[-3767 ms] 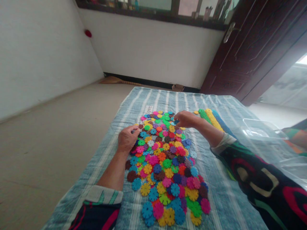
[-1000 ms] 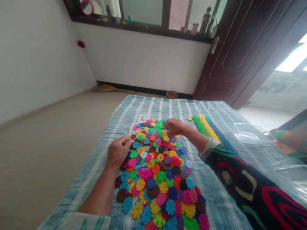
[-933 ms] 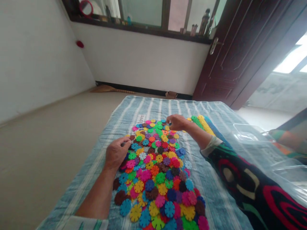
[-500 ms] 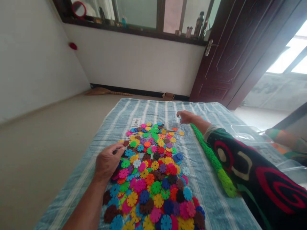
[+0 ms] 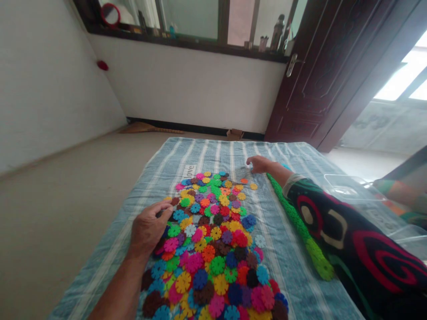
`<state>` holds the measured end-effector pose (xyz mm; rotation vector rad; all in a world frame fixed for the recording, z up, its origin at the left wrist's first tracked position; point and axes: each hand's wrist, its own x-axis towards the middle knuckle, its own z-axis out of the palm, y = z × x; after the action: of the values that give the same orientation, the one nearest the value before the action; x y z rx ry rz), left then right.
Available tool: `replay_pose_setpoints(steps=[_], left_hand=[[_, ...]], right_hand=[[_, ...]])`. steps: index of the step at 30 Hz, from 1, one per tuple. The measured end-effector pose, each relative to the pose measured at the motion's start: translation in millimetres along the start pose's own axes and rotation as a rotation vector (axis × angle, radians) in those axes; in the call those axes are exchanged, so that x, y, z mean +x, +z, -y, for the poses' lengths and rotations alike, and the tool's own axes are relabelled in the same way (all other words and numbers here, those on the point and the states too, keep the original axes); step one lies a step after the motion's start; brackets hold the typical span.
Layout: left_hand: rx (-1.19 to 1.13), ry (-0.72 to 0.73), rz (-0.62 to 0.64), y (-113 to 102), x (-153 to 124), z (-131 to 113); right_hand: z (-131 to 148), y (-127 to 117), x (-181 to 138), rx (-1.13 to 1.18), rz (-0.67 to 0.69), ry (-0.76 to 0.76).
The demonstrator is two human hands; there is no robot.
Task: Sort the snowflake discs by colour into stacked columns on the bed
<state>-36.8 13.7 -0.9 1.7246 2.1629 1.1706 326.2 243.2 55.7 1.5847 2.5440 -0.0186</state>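
Observation:
A heap of flat plastic snowflake discs [image 5: 213,240] in many colours lies on a blue striped cloth [image 5: 290,284]. My left hand [image 5: 148,226] rests on the heap's left edge with its fingers curled and thumb against fingertips; what they pinch is hidden. My right hand [image 5: 258,163] reaches past the heap's far right corner to the far end of a long row of joined green discs [image 5: 295,220]. Its fingers are pinched together on something too small to make out. My patterned sleeve [image 5: 336,226] lies along that row and hides whatever sits to its right.
A clear plastic box [image 5: 353,193] stands on the cloth at the right. Another person's arm [image 5: 398,193] shows at the right edge. A dark wooden door [image 5: 320,75] is beyond. A broom [image 5: 147,129] and a small carton [image 5: 234,133] lie by the far wall.
My right hand left the far end of the heap and moved right to the head of the green row; my sleeve now covers the yellow and blue rows. My left hand stayed put.

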Motion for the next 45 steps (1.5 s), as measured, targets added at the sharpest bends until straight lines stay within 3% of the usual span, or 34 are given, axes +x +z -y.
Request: replay_pose_setpoints(steps=[10, 20, 30, 39, 45], left_hand=[[0.000, 0.005, 0.000, -1.5, -0.4, -3.4], [-0.028, -0.018, 0.008, 0.0, -0.1, -3.2], [0.003, 0.004, -0.004, -0.7, -0.1, -2.3], [-0.011, -0.008, 0.008, -1.1, -0.5, -3.5], [-0.009, -0.019, 0.011, -2.0, -0.9, -4.9]], right_hand=[[0.4, -1.5, 1.6, 0.052, 0.043, 0.035], [-12.7, -23.7, 5.2, 0.022, 0.106, 0.018], [1.1, -9.1, 2.5, -0.073, 0.096, 0.001], [-13.7, -26.5, -3.6, -0.010, 0.179, 0.094], [-15.9, -17.5, -9.1, -0.066, 0.196, 0.096]])
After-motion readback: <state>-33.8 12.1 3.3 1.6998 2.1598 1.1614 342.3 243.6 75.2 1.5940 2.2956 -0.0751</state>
